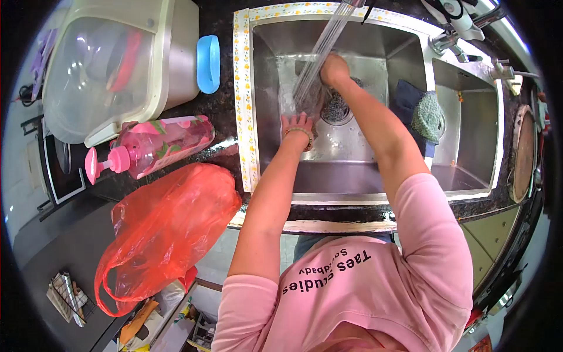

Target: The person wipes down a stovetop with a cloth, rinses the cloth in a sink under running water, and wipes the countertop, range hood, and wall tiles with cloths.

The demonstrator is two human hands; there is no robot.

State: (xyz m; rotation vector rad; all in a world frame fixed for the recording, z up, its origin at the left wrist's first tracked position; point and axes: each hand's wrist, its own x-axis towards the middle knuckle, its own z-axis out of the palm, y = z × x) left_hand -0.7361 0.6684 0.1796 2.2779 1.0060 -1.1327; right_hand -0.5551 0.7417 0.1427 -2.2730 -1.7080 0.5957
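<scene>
Both my hands are inside the left basin of the steel sink (pixel 352 170), under a spray of water (pixel 322 50) from above. My left hand (pixel 298 126), with a beaded bracelet (pixel 299 132) on its wrist, reaches into the spray with its fingers apart. Farther in, my right hand (pixel 335 70) is bent downward, its fingers mostly hidden behind the water and the wrist. Between the hands lies something greyish and wet, blurred by the water; I cannot make out what it is. The drain strainer (pixel 336 110) is beside my right wrist.
A dark cloth (pixel 407 105) and a green scrubber (pixel 428 117) hang on the sink divider. Left of the sink are a pink pump bottle (pixel 170 144), a red plastic bag (pixel 176 223) and a large bin (pixel 111 70) with a blue cap (pixel 208 64). The faucet (pixel 448 41) is at right.
</scene>
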